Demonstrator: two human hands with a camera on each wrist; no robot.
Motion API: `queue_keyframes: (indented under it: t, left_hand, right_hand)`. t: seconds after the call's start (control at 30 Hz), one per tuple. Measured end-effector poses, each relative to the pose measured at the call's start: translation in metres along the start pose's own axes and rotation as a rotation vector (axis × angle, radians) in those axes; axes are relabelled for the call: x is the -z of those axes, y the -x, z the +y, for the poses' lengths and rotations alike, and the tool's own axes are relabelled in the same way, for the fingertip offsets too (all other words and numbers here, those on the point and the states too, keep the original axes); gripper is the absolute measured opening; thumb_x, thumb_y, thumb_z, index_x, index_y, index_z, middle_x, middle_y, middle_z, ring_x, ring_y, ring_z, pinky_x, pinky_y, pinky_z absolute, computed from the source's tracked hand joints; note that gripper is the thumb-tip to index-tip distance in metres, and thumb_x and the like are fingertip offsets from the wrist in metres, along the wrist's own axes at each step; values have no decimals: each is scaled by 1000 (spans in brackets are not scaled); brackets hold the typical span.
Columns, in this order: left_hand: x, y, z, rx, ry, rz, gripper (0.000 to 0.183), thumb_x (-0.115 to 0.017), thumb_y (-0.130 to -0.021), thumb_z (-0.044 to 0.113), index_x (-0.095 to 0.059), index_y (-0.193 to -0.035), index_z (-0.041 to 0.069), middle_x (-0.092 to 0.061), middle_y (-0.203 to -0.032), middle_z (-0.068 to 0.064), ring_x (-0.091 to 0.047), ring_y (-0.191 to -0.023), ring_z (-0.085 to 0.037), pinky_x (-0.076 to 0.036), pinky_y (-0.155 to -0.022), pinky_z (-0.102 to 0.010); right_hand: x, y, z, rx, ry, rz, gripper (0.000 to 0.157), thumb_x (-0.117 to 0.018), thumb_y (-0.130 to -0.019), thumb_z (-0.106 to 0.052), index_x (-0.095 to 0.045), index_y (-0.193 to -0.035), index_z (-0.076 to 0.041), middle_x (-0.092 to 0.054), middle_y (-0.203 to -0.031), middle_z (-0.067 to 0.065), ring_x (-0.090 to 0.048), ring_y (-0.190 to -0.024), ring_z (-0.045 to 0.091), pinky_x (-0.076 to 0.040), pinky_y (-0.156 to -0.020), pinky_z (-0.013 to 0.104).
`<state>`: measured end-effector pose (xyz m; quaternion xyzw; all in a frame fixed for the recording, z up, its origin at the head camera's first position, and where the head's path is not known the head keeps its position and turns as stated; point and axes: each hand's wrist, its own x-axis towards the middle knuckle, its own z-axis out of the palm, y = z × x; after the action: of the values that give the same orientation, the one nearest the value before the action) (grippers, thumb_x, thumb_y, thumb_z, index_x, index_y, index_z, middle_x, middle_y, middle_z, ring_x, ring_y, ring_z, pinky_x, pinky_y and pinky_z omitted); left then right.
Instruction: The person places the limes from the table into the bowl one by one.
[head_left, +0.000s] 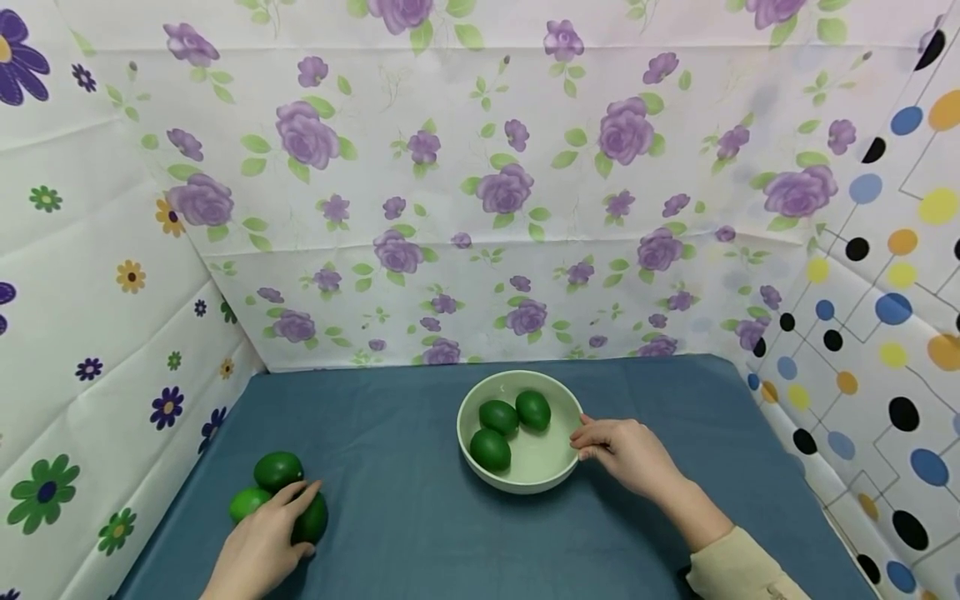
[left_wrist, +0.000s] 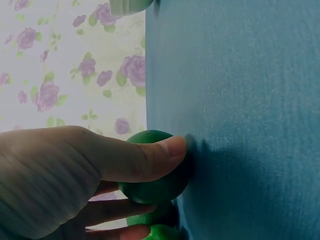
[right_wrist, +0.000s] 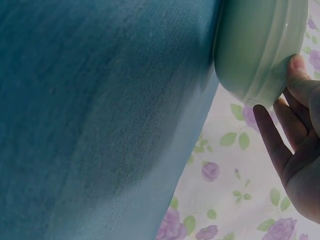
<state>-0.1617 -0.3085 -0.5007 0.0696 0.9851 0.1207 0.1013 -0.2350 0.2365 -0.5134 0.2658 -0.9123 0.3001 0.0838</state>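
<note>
My left hand (head_left: 262, 533) is at the table's left side, its thumb and fingers around a dark green lime (left_wrist: 150, 192). Two more limes lie beside it: a dark one (head_left: 278, 472) behind and a brighter one (head_left: 248, 503) to the left. A pale green bowl (head_left: 555, 454) stands near the back middle with three limes inside, among them one lime (head_left: 533, 410) at the back. At the bowl's right rim, my right hand (head_left: 633, 454) holds the edge with thumb and fingertips. In the right wrist view, other fingers (right_wrist: 272, 137) extend beside the outer wall.
A blue cloth (head_left: 390, 533) covers the table. Behind it hangs a white sheet (head_left: 450, 208) with purple roses. Flowered fabric (head_left: 90, 317) closes the left side and dotted fabric (head_left: 862, 400) the right.
</note>
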Motion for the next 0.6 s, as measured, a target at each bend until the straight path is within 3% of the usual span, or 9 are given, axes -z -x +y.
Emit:
queue_keyframes:
  t: [0.13, 0.33, 0.6]
  left_hand:
    - [0, -1, 1, 17, 12, -15, 84, -99, -76, 18, -63, -150, 4, -57, -146, -30, -71, -103, -38, -59, -65, -46]
    - [1, -2, 1, 17, 4, 18, 81, -99, -75, 16, -65, -147, 4, -59, -144, -28, -68, -114, -44, -61, -72, -53]
    - [2, 0, 4, 9, 12, 75, 81, -99, -75, 17, -65, -148, 4, -59, -145, -27, -69, -115, -43, -62, -76, -56]
  right_hand:
    - [1, 0, 0, 8, 10, 0, 20, -86, -90, -16, -86, -110, -17, -79, -116, -8, -68, -128, 20, -64, -87, 34]
    - [1, 0, 1, 13, 11, 6, 20, -87, -89, -15, -87, -109, -16, -80, -115, -7, -68, -128, 20, -64, -87, 34]
    - [0, 0, -1, 9, 18, 4, 20, -87, -90, -16, -86, -110, -16, -80, -116, -7, -68, -128, 20, -64, -87, 35]
